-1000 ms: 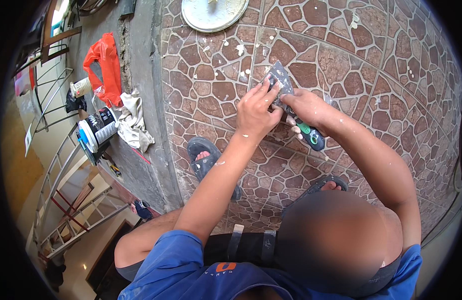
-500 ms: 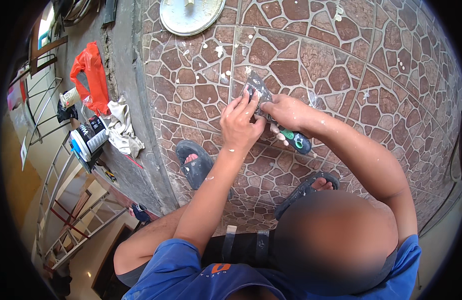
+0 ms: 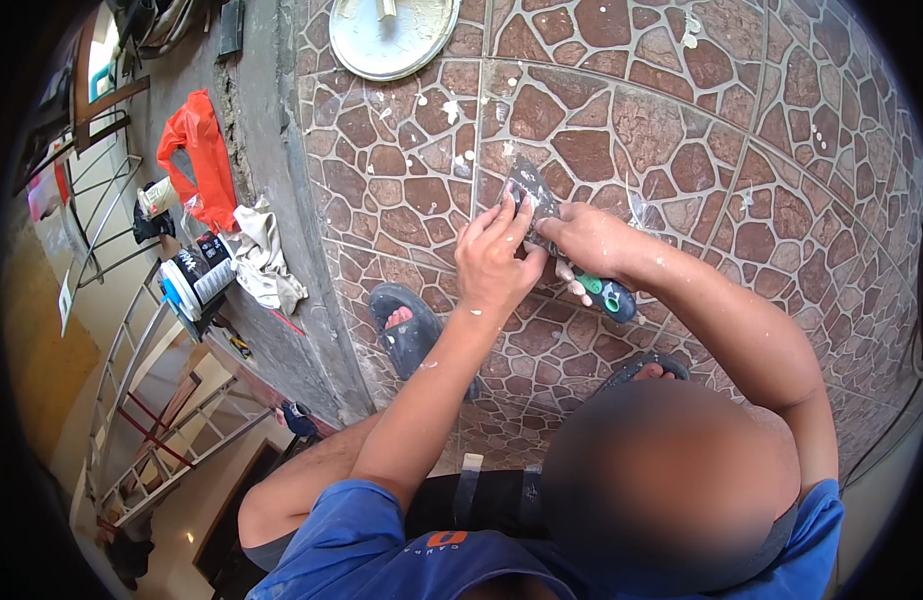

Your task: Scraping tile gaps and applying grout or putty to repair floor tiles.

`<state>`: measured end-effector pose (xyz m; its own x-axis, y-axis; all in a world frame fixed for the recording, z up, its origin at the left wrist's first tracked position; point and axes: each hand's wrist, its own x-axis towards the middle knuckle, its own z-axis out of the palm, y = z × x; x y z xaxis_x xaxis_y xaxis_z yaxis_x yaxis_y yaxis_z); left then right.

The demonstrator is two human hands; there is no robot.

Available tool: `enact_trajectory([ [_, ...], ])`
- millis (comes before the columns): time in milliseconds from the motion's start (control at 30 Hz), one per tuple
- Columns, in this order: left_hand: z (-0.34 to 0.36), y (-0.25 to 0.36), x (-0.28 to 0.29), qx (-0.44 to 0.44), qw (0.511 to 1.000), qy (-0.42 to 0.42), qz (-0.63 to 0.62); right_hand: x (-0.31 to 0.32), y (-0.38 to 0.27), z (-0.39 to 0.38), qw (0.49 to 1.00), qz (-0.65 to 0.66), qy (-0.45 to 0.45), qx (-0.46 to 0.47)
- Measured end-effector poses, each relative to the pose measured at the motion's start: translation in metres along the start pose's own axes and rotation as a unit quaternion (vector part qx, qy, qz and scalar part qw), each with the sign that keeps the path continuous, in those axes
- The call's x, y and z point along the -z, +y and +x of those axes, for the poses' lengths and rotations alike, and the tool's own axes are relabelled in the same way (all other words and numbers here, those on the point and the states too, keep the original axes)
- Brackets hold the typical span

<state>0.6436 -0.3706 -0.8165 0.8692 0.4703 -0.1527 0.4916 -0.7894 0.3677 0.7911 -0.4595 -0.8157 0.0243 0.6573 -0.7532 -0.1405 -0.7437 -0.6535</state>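
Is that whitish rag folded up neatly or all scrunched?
Scrunched: the whitish rag lies in loose, uneven wrinkles beside the orange plastic, with no neat folds.

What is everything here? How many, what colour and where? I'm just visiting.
putty knife: 1, grey blade, black-and-green handle, near the centre
round lid: 1, whitish, top edge
tiled floor: 1, brown, centre and right
concrete strip: 1, grey, left of the tiled floor
plastic bag: 1, orange-red, left
cloth: 1, off-white, below the bag
tub: 1, black and white, beside the cloth
metal ladder: at least 1, silvery, lower left
sandals: 2, dark grey, worn, below centre
T-shirt: 1, blue, bottom edge
left hand: 1, bare, fingers on the blade
right hand: 1, bare, around the putty knife
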Motion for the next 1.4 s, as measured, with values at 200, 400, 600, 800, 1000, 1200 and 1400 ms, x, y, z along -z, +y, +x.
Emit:
enact_trajectory([
  [200,0.004,-0.008,0.002,-0.003,1.000,0.017,0.014,0.004,-0.007,0.009,0.996,0.039,-0.073,-0.033],
  [400,0.011,-0.011,-0.001,-0.013,0.999,0.036,0.012,0.009,-0.009,0.011,0.996,0.037,-0.081,-0.017],
  [600,0.007,-0.009,-0.001,-0.009,1.000,0.018,0.012,0.004,0.004,0.015,0.998,-0.008,-0.056,0.037],
  [800,0.004,-0.009,-0.001,-0.007,1.000,0.010,-0.010,-0.007,0.014,0.020,0.997,0.040,-0.059,-0.010],
  [1000,0.018,-0.014,0.012,-0.048,0.999,0.008,0.003,-0.001,-0.002,0.013,0.994,0.094,-0.056,0.000],
  [1200,0.004,0.003,0.050,-0.175,0.979,-0.095,0.045,-0.009,0.003,-0.034,0.997,0.071,-0.021,0.001],
  [1400,0.009,-0.005,0.123,-0.299,0.937,-0.140,0.114,-0.026,-0.039,-0.072,0.993,0.110,-0.044,0.025],
])
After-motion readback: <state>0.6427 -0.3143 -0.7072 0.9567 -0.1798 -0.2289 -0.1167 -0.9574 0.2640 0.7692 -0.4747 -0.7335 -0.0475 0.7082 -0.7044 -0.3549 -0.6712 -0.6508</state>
